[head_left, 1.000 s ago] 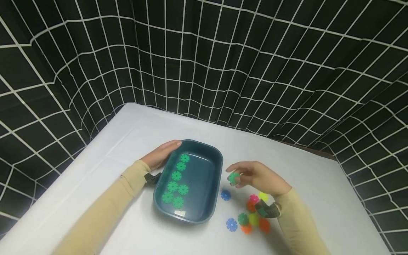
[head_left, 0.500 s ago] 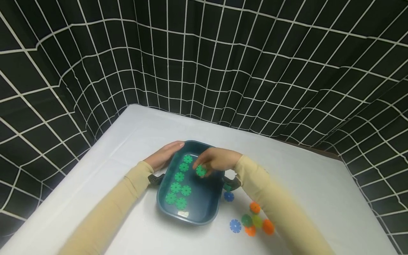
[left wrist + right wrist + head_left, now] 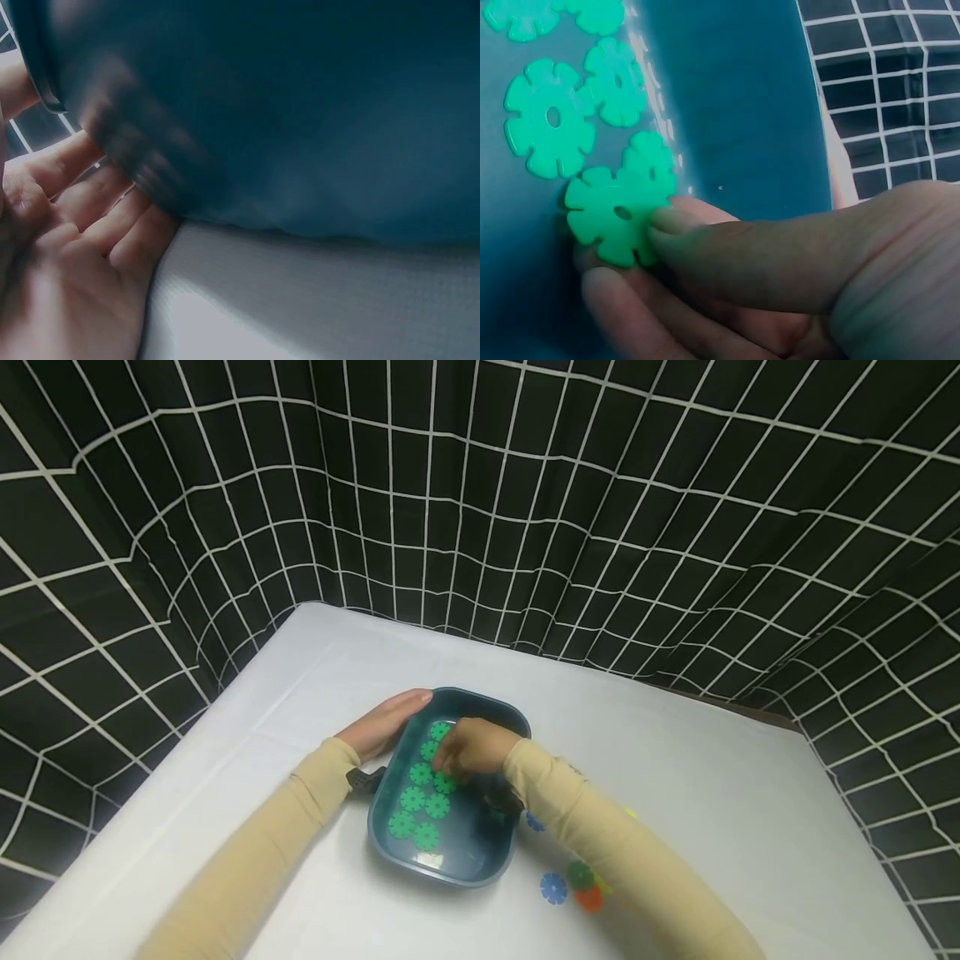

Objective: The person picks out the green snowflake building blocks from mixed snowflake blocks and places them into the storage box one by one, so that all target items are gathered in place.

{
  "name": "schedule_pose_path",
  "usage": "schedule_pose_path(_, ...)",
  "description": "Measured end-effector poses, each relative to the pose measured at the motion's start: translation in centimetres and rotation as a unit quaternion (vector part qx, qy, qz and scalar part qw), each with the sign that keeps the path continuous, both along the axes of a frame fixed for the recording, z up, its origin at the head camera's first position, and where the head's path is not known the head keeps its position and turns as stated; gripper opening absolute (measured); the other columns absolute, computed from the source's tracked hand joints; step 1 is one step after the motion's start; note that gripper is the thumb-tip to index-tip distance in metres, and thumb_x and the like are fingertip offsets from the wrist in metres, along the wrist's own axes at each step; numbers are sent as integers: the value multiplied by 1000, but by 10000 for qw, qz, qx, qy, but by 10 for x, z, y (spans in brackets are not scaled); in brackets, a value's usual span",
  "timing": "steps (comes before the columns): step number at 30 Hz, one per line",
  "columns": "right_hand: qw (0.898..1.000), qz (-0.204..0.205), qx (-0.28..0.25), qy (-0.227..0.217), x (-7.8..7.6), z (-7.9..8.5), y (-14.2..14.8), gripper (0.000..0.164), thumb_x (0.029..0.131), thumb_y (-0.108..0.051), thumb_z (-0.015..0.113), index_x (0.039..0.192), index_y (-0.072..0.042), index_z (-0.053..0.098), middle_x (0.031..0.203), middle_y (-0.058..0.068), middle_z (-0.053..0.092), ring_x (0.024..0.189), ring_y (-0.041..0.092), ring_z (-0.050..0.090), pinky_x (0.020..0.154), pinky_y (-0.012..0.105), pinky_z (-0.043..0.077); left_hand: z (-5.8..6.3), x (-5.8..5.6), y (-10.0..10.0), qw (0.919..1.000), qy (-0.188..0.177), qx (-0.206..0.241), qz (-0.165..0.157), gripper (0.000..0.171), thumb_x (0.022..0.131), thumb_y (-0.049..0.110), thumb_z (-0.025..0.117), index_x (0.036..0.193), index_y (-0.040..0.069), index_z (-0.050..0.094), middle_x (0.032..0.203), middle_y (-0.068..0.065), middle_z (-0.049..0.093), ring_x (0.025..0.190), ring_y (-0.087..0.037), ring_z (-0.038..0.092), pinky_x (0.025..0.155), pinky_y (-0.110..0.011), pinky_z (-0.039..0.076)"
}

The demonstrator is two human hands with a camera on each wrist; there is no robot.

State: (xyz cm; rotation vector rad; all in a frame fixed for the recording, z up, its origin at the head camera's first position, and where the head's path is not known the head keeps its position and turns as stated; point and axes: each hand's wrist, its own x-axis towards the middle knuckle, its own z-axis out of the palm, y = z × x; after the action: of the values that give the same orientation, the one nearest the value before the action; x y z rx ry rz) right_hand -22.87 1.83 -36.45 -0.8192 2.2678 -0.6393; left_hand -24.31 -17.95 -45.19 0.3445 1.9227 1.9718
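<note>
In the head view, a dark teal plastic tray stands on the white table. My left hand rests along its left side. The left wrist view shows straight fingers against the outer wall. Reaching inside the tray, my right hand pinches a green interlocking disc between thumb and fingers. This notched disc, with a hole at its centre, overlaps another green disc in the right wrist view. Several more green discs lie flat along the tray's left half.
Right of the tray, a blue disc, a darker green disc and an orange disc lie on the table. The right sleeve hides part of that group. A black curtain with white grid lines surrounds the table.
My right hand has carried the green disc from above the table on the right into the tray, then down and left to the laid-out green discs. My left hand stays at the tray's side.
</note>
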Motion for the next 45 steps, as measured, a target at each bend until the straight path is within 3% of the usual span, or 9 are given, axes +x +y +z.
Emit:
schedule_pose_path(8,9991,23,39,427,-1,1,0,16,82,1,70,96,-6,74,84,2,72,70,10,65,65,22,56,3,2,0,9999,-36,-117,96,52,100,51,39,141,19,44,143,-1,44,141,-21,31,119,-45,20)
schedule_pose_path(14,9974,103,121,698,-5,10,7,10,90,-14,67,97,-10,73,81,-2,70,68,9,64,65,22,54,5,4,-1,9998,-90,-131,121,51,101,49,38,141,18,44,143,-2,44,140,-21,32,118,-45,21)
schedule_pose_path(17,9982,-88,-65,585,-2,24,17,15,93,-18,62,102,-9,71,85,1,71,74,12,66,68,23,56,5,5,-1,9999,-109,-103,76,51,101,49,37,141,19,43,142,-2,45,139,-21,33,118,-46,21)
schedule_pose_path(22,9968,-420,-562,385,16,65,53,26,97,-29,58,111,-10,67,97,5,70,87,19,69,78,30,57,4,4,-1,9999,11,-127,29,50,101,50,36,140,21,45,141,-1,46,139,-20,33,118,-50,19)
schedule_pose_path(25,9950,-505,-653,554,30,86,81,25,97,-33,57,112,-14,65,98,1,70,89,18,67,83,32,56,4,3,0,9999,111,-100,52,50,101,50,37,140,20,45,141,-1,46,139,-21,33,118,-51,18)
schedule_pose_path(28,9932,-576,-522,863,43,91,110,23,96,-33,59,111,-18,65,97,-5,69,89,14,65,83,32,55,5,2,0,9999,93,-101,98,51,100,51,39,139,21,46,141,0,47,139,-20,33,118,-50,17)
schedule_pose_path(31,9921,-540,-322,1087,56,79,135,21,94,-31,62,111,-17,65,97,-7,69,89,11,64,80,28,55,6,2,1,9999,28,-79,92,51,99,52,41,139,21,47,140,1,47,139,-19,33,119,-49,16)
schedule_pose_path(38,9887,-134,-145,1486,91,24,162,24,81,3,67,105,-4,63,96,3,66,80,15,60,70,29,54,8,2,2,9999,1,-102,86,51,99,51,42,139,19,47,141,-1,46,140,-20,31,119,-47,17)
schedule_pose_path(45,9721,283,433,2289,110,-4,162,37,69,3,77,102,-10,66,94,-5,59,82,7,53,76,25,54,6,4,1,9997,79,-185,100,48,100,50,38,139,22,48,141,2,47,139,-19,32,119,-49,16)
